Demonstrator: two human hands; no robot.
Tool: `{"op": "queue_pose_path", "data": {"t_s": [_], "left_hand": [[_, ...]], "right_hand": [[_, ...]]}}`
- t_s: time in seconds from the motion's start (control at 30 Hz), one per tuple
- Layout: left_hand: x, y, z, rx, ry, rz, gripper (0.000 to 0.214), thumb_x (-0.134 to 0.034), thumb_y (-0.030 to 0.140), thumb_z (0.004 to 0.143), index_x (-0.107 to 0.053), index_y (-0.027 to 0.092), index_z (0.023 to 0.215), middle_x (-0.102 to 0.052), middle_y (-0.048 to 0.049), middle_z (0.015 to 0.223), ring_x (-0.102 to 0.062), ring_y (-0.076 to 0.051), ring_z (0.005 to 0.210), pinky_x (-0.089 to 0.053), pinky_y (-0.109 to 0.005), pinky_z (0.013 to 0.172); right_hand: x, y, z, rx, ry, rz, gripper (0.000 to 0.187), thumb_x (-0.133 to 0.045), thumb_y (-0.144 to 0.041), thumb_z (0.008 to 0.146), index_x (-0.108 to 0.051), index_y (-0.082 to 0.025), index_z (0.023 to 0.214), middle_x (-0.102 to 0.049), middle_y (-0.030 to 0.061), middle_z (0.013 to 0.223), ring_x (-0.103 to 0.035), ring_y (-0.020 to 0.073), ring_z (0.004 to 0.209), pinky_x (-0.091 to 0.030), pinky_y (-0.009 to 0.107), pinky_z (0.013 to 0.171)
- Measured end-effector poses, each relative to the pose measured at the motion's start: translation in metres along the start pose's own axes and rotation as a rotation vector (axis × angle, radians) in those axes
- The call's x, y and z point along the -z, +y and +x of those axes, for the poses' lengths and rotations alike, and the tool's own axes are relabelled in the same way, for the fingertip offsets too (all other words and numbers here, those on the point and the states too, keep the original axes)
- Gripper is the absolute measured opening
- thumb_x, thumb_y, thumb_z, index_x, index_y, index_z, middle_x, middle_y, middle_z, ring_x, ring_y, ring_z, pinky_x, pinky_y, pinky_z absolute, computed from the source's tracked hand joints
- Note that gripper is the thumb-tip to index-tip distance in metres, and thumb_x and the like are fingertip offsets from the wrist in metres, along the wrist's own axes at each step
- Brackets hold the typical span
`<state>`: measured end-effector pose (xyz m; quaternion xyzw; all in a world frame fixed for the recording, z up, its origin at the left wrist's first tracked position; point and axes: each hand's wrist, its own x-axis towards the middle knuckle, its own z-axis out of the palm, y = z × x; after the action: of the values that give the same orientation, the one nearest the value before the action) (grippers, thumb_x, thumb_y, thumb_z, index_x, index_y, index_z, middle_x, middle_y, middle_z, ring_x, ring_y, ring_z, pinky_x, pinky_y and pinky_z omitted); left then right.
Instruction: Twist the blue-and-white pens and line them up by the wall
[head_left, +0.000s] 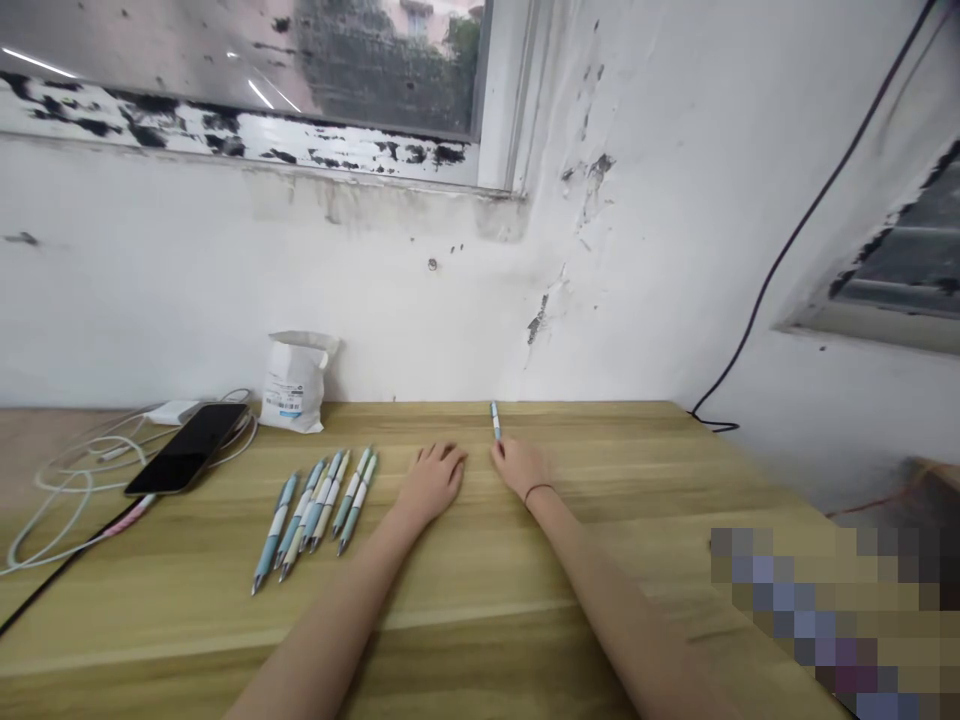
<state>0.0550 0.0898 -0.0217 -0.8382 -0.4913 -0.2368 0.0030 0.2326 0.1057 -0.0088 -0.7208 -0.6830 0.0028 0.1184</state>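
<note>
Reading the head feed, I find my left hand (433, 483) lying palm down on the table, fingers loosely spread and holding nothing. My right hand (522, 470) rests the same way, open and empty, with a dark wristband (538, 490) on its wrist. Its fingertips sit just beside the lower end of a lone pale blue and white pen (495, 420), though I can't tell from this view whether they touch it. That pen lies by itself near the far edge of the wooden tabletop (525, 570), pointing toward the wall.

To the left of my left hand, a group of matching pens (319, 510) lies close together, roughly side by side with their tips toward me. I count about six, but the overlap makes that uncertain. So one pen sits apart and the rest stay gathered, with neither hand on them. Farther left are a black smartphone (186, 448), a white charger (172, 412), tangled white cables (75, 480) and a white paper bag (294, 382) against the wall.
</note>
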Motion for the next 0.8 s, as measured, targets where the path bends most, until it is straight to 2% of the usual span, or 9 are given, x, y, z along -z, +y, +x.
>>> {"op": "queue_pose_path", "data": {"t_s": [0.27, 0.7, 0.8], "left_hand": [[-0.001, -0.002, 0.000, 0.000, -0.002, -0.002, 0.027, -0.039, 0.026, 0.090, -0.058, 0.023, 0.109, -0.055, -0.0064, 0.117, -0.049, -0.020, 0.107, -0.037, -0.037, 0.094], [-0.003, -0.005, 0.001, 0.015, -0.024, -0.020, 0.026, -0.040, 0.025, 0.090, -0.058, 0.023, 0.109, -0.054, -0.0064, 0.117, -0.049, -0.021, 0.107, -0.037, -0.039, 0.094], [0.011, 0.006, 0.002, 0.021, -0.013, -0.138, 0.027, -0.042, 0.023, 0.088, -0.058, 0.021, 0.110, -0.054, -0.0074, 0.118, -0.048, -0.022, 0.109, -0.036, -0.042, 0.096]], "right_hand": [[0.002, 0.000, -0.001, -0.023, 0.006, -0.003, 0.032, -0.034, -0.033, 0.091, -0.062, -0.018, 0.095, -0.067, 0.0100, 0.089, -0.063, 0.0205, 0.078, -0.041, 0.027, 0.064], [0.002, 0.001, -0.001, -0.006, 0.009, 0.020, 0.027, -0.039, -0.037, 0.089, -0.058, -0.019, 0.094, -0.065, 0.0079, 0.087, -0.062, 0.0203, 0.076, -0.038, 0.027, 0.061], [0.002, 0.002, -0.002, 0.003, 0.022, 0.030, 0.027, -0.038, -0.039, 0.089, -0.056, -0.019, 0.094, -0.064, 0.0069, 0.087, -0.061, 0.0187, 0.072, -0.037, 0.026, 0.058]]}}
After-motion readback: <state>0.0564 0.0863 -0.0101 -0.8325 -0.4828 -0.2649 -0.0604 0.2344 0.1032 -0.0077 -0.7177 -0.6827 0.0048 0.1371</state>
